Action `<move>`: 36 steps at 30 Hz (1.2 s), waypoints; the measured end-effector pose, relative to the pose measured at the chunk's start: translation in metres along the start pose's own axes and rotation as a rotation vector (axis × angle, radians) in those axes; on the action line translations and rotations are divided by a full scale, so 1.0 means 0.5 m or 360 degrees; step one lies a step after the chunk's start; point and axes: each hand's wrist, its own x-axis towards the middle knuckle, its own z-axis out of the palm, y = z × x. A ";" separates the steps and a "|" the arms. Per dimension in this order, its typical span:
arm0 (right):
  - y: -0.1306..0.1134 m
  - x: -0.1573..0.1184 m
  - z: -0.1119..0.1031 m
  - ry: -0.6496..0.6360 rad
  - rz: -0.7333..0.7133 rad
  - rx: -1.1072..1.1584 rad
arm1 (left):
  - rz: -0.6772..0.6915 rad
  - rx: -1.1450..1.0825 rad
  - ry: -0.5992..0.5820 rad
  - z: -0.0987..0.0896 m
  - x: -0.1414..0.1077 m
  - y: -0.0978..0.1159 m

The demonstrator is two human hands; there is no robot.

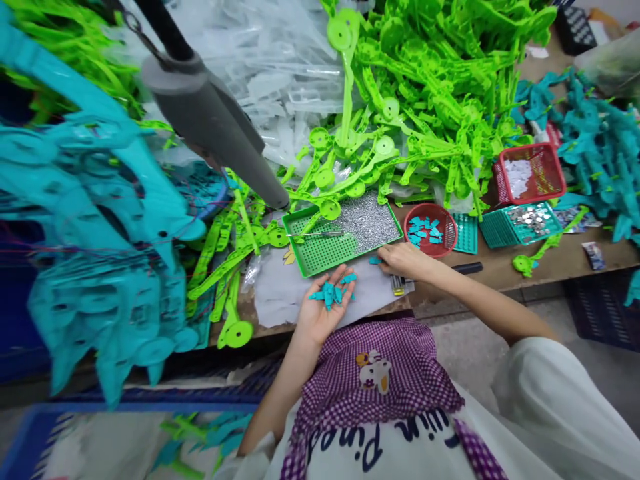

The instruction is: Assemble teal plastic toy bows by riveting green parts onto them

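Note:
My left hand [316, 319] is turned palm up and holds several small teal plastic pieces [330, 293] in its cupped palm. A single teal piece [375, 261] shows at the fingertips of my right hand [404, 259], which are pinched together on it above the white cloth [275, 300]. Just beyond both hands lies a green perforated tray [320, 257], with small silvery metal parts [373, 223] heaped in its right half. A thin metal tool [320, 234] rests across the tray. More teal pieces fill a round red basket [443, 252] to the right.
A grey tapered tool [220, 127] hangs over the tray's left corner. Bright green plastic parts [425, 100] pile up behind, and large teal parts [100, 200] stand at left. A teal tray with metal discs [533, 219] and a red basket [547, 175] sit at right.

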 end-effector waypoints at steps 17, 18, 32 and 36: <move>-0.012 -0.023 -0.031 0.0004 0.0379 0.0151 | 0.0001 -0.0068 0.0022 -0.015 0.019 -0.008; -0.004 -0.033 -0.034 0.0063 0.0394 0.0168 | -0.0006 -0.0079 0.0007 -0.017 0.020 -0.008; 0.010 -0.045 0.001 -0.0146 0.0255 -0.0050 | -0.0019 -0.0062 -0.0034 -0.015 0.025 -0.010; 0.015 -0.059 -0.014 -0.0091 0.0313 -0.0045 | -0.0006 -0.0079 -0.0040 -0.014 0.026 -0.011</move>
